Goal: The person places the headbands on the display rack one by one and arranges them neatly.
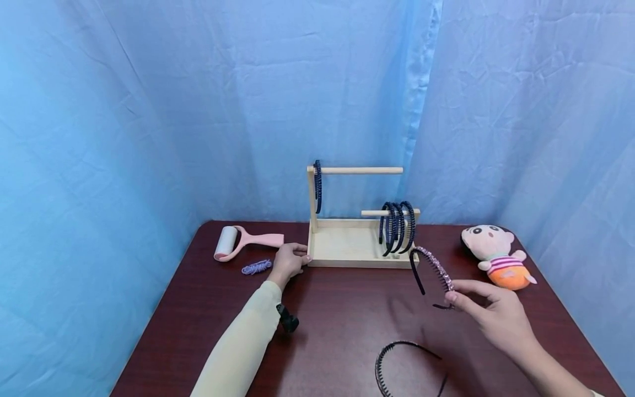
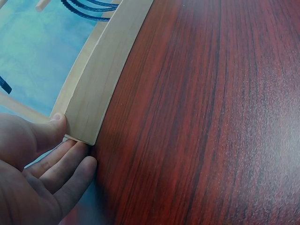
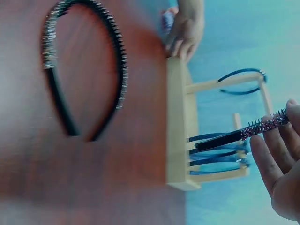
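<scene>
My right hand (image 1: 498, 311) pinches a headband (image 1: 435, 263) with pink glitter and black comb teeth between thumb and fingers, holding it above the table at the rack's front right corner. My left hand (image 1: 290, 262) grips the front left corner of the wooden headband rack (image 1: 362, 263), thumb on the rim and fingers against its end in the left wrist view. Several dark headbands (image 1: 409, 226) hang on the rack's lower bar. Another dark headband (image 1: 318, 187) hangs at the left end of its upper bar. A second glittery headband (image 3: 49, 44) lies near the table's front.
On the table (image 1: 327, 325), left of the rack, lie a pink-handled lint roller (image 1: 263, 240) and a purple bundle of cord (image 1: 257, 267). A plush doll (image 1: 506, 264) lies at the right. Blue curtains (image 1: 297, 99) hang behind and at both sides.
</scene>
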Tool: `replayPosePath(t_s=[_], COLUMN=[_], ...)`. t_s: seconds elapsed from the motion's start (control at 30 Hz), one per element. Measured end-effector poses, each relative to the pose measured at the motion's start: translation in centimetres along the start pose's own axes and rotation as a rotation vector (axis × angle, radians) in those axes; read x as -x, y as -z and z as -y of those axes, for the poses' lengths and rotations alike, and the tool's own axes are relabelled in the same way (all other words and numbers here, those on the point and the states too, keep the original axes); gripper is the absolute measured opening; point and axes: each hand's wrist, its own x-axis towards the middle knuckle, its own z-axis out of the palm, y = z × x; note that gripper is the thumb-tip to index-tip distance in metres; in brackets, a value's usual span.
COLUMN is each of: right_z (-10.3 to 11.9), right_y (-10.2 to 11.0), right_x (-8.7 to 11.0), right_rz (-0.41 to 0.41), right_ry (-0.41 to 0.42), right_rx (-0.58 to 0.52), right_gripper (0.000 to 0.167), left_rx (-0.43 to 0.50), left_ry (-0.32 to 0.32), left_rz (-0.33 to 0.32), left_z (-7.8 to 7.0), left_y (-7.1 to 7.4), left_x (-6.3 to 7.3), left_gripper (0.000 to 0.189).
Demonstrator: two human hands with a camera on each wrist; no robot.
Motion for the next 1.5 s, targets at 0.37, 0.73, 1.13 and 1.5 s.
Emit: replayPosePath(t_s=[0.37, 0.73, 1.13, 1.5], right_z=[3.2, 3.9, 3.2, 4.0], right_y=[2.0, 0.4, -2.3, -4.9], right_x=[-4.7, -11.4, -17.2, -20.5], right_rz=[-0.124, -0.251, -0.287, -0.264], right_ry=[0.087, -0.015, -0.005, -0.039], right_rx=[-0.051, -0.196, -0.353, -0.475], right_gripper=[0.017, 0.029, 0.032, 0.033], left_rx=[-0.011, 0.021, 0.018, 0.018], left_ry=[0.008, 0.0, 0.015, 0.022], left_rz=[-0.009, 0.022, 0.036, 0.035], left_z=[-0.1, -0.3, -0.4, -0.4], left_y=[-0.1, 0.5, 0.2, 0.3], left_x=[0.0, 0.4, -0.2, -0.1], left_gripper=[0.031, 0.031, 0.029, 0.03])
